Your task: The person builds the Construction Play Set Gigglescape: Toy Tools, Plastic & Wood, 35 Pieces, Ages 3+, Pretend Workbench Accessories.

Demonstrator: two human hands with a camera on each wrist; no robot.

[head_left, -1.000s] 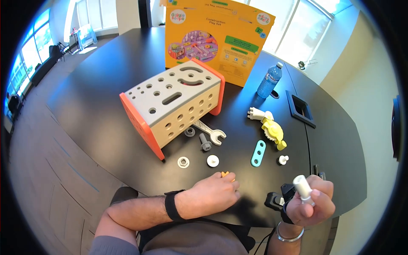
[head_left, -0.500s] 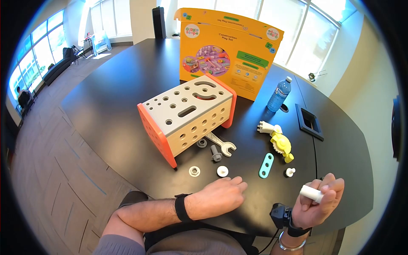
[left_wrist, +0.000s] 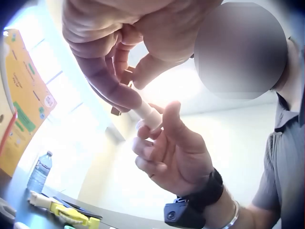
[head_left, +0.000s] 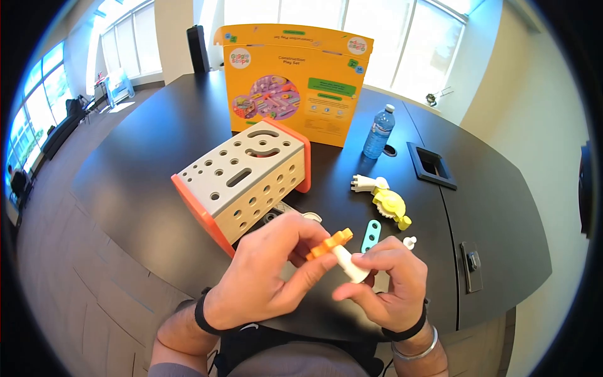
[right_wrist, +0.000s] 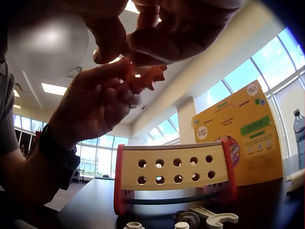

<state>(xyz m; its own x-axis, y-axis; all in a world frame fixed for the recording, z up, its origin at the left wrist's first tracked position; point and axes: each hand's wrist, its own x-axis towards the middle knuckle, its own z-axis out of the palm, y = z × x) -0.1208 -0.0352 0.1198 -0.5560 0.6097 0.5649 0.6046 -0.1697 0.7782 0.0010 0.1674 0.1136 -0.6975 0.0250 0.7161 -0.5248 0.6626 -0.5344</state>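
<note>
Over the near part of the table, my left hand [head_left: 270,270] pinches an orange toothed gear [head_left: 339,237] between thumb and fingers. My right hand [head_left: 397,279] holds a white plastic peg [head_left: 350,264] by its wider end, thumb and forefinger on it. The peg's narrow end meets the gear's face. In the left wrist view the white peg [left_wrist: 151,117] lies between both hands' fingertips. Seen from the right wrist, the gear's teeth [right_wrist: 151,78] stick out past the left fingers. The left hand covers some loose parts behind it.
A toy workbench [head_left: 239,169] with holes stands left of centre, a wrench [head_left: 312,217] by its foot. Near the right hand are a teal strip [head_left: 371,235] and a white screw [head_left: 409,242]. Beyond lie a yellow toy piece [head_left: 391,204], a bottle [head_left: 379,133] and a yellow box [head_left: 295,88].
Both hands have risen and come together in front of the body. The right hand brought the white peg leftward to the orange gear, which the left hand has lifted from low over the table.
</note>
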